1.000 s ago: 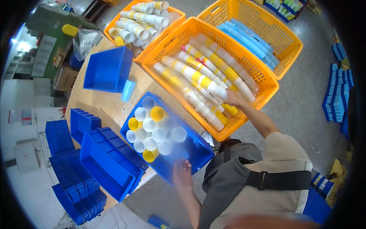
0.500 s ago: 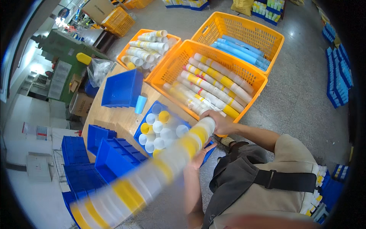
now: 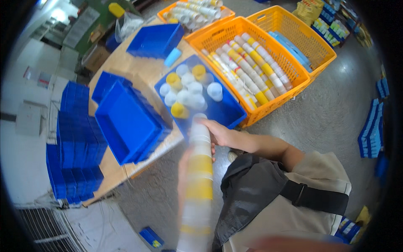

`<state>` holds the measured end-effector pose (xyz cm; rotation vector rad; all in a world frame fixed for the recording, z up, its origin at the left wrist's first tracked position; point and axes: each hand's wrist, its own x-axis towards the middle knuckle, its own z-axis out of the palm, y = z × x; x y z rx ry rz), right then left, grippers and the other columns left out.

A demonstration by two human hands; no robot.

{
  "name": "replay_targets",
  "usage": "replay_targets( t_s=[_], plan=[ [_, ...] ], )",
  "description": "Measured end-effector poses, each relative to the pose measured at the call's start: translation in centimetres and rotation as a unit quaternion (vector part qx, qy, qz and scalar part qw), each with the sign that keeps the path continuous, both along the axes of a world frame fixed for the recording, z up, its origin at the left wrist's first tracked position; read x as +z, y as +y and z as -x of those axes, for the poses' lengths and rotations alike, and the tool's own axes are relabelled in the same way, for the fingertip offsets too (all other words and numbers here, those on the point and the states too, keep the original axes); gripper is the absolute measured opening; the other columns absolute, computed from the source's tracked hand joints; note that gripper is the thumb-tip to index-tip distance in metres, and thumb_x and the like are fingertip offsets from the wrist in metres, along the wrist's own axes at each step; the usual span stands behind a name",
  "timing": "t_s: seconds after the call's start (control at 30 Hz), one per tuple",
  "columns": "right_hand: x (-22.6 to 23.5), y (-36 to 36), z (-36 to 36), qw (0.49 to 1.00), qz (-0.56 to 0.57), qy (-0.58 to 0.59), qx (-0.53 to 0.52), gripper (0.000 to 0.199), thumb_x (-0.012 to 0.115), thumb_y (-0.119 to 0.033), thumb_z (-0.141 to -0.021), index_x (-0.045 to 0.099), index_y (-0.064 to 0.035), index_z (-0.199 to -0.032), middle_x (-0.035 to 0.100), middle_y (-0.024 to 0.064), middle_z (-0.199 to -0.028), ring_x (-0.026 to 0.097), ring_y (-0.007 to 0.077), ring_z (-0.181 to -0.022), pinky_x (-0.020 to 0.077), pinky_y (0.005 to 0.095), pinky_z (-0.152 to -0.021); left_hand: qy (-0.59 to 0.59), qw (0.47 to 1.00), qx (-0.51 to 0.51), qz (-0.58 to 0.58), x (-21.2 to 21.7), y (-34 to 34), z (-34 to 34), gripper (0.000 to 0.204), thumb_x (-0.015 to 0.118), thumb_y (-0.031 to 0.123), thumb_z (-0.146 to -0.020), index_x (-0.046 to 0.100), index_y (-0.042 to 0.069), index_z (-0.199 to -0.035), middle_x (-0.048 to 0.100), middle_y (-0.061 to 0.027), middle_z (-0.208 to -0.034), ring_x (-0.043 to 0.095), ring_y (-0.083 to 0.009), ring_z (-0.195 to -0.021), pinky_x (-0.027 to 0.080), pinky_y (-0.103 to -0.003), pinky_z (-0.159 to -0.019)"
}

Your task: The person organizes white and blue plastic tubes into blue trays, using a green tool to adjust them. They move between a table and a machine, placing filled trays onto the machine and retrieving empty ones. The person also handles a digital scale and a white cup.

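A long stack of nested white and yellow plastic cups runs from the blue tray down to the lower edge, blurred by motion. My right hand is closed around its upper end. Beneath the stack my left hand is smeared, but fingertips curl round the stack's right side. Just beyond lies a blue tray holding several white and yellow cups, grouped toward its far left side, with one white cup standing apart.
An orange crate holds several long cup stacks. Behind it, another orange crate contains blue sleeves. On the wooden table are empty blue trays, another blue tray and a light-blue cylinder. Blue bins are piled at left.
The cup stack has swung from a leftward slant to nearly upright in view, its upper end now at the blue tray. Both hands moved with it, and my view has turned and shifted.
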<state>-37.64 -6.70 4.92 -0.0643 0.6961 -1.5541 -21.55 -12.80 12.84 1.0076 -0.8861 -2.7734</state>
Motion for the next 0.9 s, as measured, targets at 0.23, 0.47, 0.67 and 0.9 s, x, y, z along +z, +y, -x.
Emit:
replay_targets(
  t_s=[0.23,0.47,0.67,0.9],
  plan=[
    [0.9,-3.6,-3.8,0.995,-0.094,-0.024,0.002,0.045,0.051,-0.045,-0.099,0.061,-0.0016,-0.101,0.066,0.0128,-0.083,0.066,0.0254,-0.073,0.0528,0.0399,-0.067,-0.076,0.996,0.049,-0.018,1.8,-0.8,-3.3,0.051,0.054,0.037,-0.097,0.058,-0.007,-0.123,0.069,-0.0165,-0.099,0.07,-0.0213,-0.082,0.059,-0.032,-0.073],
    [-1.3,-3.5,-1.8,0.988,-0.064,0.073,0.122,0.044,0.057,-0.05,-0.094,0.063,-0.0067,-0.101,0.067,0.0089,-0.084,0.065,0.0178,-0.074,0.0511,0.0329,-0.055,-0.023,0.993,0.113,0.017,-0.8,-0.3,-1.4,0.059,0.051,0.047,-0.099,0.051,-0.003,-0.132,0.066,-0.021,-0.106,0.07,-0.0238,-0.083,0.061,-0.033,-0.07],
    [-3.0,-5.7,-0.4,0.997,-0.059,-0.033,0.034,0.043,0.066,-0.041,-0.091,0.061,-0.0024,-0.109,0.067,0.0136,-0.1,0.066,0.0244,-0.086,0.0552,0.0432,-0.076,-0.137,0.99,0.017,0.019,-0.3,-1.7,-0.3,0.057,0.06,0.046,-0.096,0.053,-0.002,-0.127,0.067,-0.0173,-0.097,0.069,-0.0237,-0.072,0.059,-0.03,-0.059],
    [-4.7,-5.5,-1.1,0.995,-0.068,-0.035,0.068,0.046,0.065,-0.039,-0.095,0.054,-0.0024,-0.121,0.065,0.0164,-0.102,0.065,0.0306,-0.088,0.0534,0.0456,-0.083,-0.19,0.982,0.003,-0.022,1.2,-2.7,0.2,0.044,0.063,0.039,-0.097,0.058,-0.001,-0.115,0.067,-0.0141,-0.086,0.068,-0.0212,-0.07,0.057,-0.033,-0.058]
  ],
)
